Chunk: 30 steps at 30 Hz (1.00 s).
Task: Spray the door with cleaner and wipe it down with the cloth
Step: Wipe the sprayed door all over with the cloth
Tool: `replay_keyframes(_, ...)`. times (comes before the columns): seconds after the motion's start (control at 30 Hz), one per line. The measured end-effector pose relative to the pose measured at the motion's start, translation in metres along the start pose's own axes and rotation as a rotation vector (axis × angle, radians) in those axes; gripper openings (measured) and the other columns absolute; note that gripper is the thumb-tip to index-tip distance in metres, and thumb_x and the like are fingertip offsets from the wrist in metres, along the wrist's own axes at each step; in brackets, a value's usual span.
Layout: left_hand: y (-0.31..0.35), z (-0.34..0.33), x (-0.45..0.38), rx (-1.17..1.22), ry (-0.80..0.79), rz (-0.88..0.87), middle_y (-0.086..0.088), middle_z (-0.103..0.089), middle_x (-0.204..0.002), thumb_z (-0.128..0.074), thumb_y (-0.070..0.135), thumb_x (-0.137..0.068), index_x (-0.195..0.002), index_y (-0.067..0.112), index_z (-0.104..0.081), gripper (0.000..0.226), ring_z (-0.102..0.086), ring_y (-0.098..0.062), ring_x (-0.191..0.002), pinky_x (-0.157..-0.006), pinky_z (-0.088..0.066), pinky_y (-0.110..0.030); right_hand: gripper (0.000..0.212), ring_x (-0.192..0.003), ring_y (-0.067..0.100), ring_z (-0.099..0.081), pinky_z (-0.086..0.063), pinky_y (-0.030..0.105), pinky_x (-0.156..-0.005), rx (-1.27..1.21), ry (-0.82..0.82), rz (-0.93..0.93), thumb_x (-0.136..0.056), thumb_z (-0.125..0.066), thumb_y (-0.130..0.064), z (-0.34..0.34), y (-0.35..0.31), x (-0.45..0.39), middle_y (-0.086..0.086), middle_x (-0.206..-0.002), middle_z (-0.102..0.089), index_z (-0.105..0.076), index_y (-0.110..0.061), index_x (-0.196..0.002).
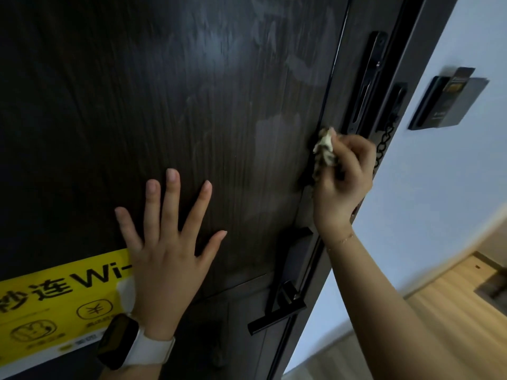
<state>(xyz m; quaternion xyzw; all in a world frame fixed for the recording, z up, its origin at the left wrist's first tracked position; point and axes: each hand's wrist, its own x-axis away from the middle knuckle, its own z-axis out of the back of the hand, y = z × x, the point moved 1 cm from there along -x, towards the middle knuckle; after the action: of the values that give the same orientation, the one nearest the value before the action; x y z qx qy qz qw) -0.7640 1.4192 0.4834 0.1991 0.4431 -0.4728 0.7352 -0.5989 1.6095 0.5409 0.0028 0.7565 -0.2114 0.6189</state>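
The dark wood-grain door (192, 105) fills most of the view, and pale smears of drying cleaner across its upper and middle panel suggest the spraying is done and the wiping is well along. A yellow Wi-Fi sticker (60, 297) sits low on its left side. Along the right edge run the lock plate (367, 86), a security chain (382, 144) and, lower down, the lever handle (277, 311).

The left hand (167, 256) lies flat on the panel with all 5 fingers spread wide, holding nothing; it probably steadies the door so it does not swing under the wiping pressure. A watch with a white strap (148, 349) is on that wrist.

The right hand (343, 174) is curled tightly around the bunched cloth (325, 149), pressing it against the narrow strip of door beside the lock. Bunching it small likely lets it reach into that tight edge.

No spray bottle is in view.
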Motion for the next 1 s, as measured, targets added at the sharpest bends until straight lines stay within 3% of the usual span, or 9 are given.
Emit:
replay_keyframes(0.1,0.000,-0.001,0.000,0.000,0.006,0.001,-0.010,0.010,-0.163,-0.048,0.059,-0.091,-0.156,0.027,-0.014,0.080,0.011,-0.028,-0.149,-0.117,0.009,-0.057,0.022,-0.091,0.035,-0.060,-0.047,0.028,-0.085,0.025,-0.110,0.008,-0.083,-0.065,0.018,0.014,0.006,0.050,0.024,-0.095,-0.055,-0.072,0.008,-0.101)
replay_keyframes(0.2,0.000,-0.002,0.000,0.011,0.007,0.004,-0.010,0.010,-0.163,-0.048,0.059,-0.091,-0.156,0.027,-0.014,0.080,0.011,-0.028,-0.149,-0.117,0.009,-0.057,0.018,-0.093,0.026,-0.060,-0.047,0.029,-0.085,0.031,-0.212,-0.007,-0.087,-0.062,0.010,0.029,0.014,0.081,0.016,-0.098,-0.056,-0.073,0.006,-0.101)
replay_keyframes(0.3,0.000,-0.002,0.000,0.003,0.006,0.000,-0.010,0.009,-0.163,-0.047,0.059,-0.092,-0.156,0.026,-0.015,0.079,0.011,-0.028,-0.149,-0.117,0.009,-0.057,0.012,-0.088,0.028,-0.059,-0.049,0.034,-0.078,0.057,-0.136,-0.064,-0.088,-0.064,0.008,0.025,0.021,0.045,0.015,-0.095,-0.056,-0.073,0.007,-0.095)
replay_keyframes(0.43,-0.001,-0.001,0.000,0.012,0.006,0.001,-0.010,0.010,-0.163,-0.047,0.058,-0.092,-0.156,0.027,-0.014,0.079,0.012,-0.028,-0.149,-0.117,0.008,-0.058,0.010,-0.087,0.016,-0.056,-0.045,0.023,-0.076,0.085,0.044,-0.129,-0.090,-0.065,0.002,0.018,0.028,-0.011,0.019,-0.091,-0.058,-0.074,0.004,-0.095)
replay_keyframes(0.53,0.000,-0.001,-0.001,0.019,0.006,0.002,-0.010,0.009,-0.163,-0.048,0.058,-0.091,-0.156,0.027,-0.014,0.080,0.011,-0.028,-0.149,-0.117,0.008,-0.058,0.010,-0.087,0.016,-0.055,-0.044,0.023,-0.077,0.073,0.002,-0.123,-0.090,-0.065,0.005,0.024,0.031,0.017,0.019,-0.092,-0.057,-0.073,0.005,-0.095)
replay_keyframes(0.63,0.000,0.000,-0.001,0.025,0.003,0.002,-0.009,0.009,-0.163,-0.047,0.058,-0.091,-0.156,0.027,-0.014,0.079,0.010,-0.028,-0.150,-0.116,0.009,-0.058,0.012,-0.089,0.020,-0.057,-0.049,0.032,-0.077,0.051,-0.139,-0.161,-0.091,-0.062,0.003,0.035,0.026,0.083,0.013,-0.096,-0.056,-0.073,0.005,-0.094)
replay_keyframes(0.73,0.000,0.000,-0.001,0.018,0.003,0.007,-0.009,0.010,-0.163,-0.047,0.058,-0.092,-0.156,0.027,-0.013,0.078,0.010,-0.028,-0.150,-0.117,0.009,-0.057,0.018,-0.093,0.021,-0.060,-0.048,0.026,-0.086,0.025,-0.235,-0.201,-0.089,-0.059,-0.005,0.037,0.014,0.119,0.009,-0.099,-0.057,-0.074,0.002,-0.097)
replay_keyframes(0.9,-0.001,0.001,-0.001,0.027,0.000,0.000,-0.009,0.010,-0.163,-0.048,0.058,-0.091,-0.156,0.027,-0.014,0.079,0.009,-0.029,-0.150,-0.117,0.009,-0.057,0.018,-0.090,0.029,-0.062,-0.049,0.029,-0.083,0.031,-0.230,-0.163,-0.084,-0.067,0.011,0.031,0.002,0.093,0.014,-0.095,-0.059,-0.075,0.003,-0.098)
replay_keyframes(1.0,0.000,0.000,0.000,0.032,0.014,0.007,-0.009,0.009,-0.163,-0.049,0.057,-0.091,-0.156,0.028,-0.013,0.080,0.008,-0.029,-0.150,-0.117,0.008,-0.057,0.014,-0.087,0.029,-0.061,-0.049,0.030,-0.081,0.004,-0.117,-0.078,-0.084,-0.069,0.012,0.015,-0.009,0.039,0.019,-0.091,-0.058,-0.074,0.006,-0.096)
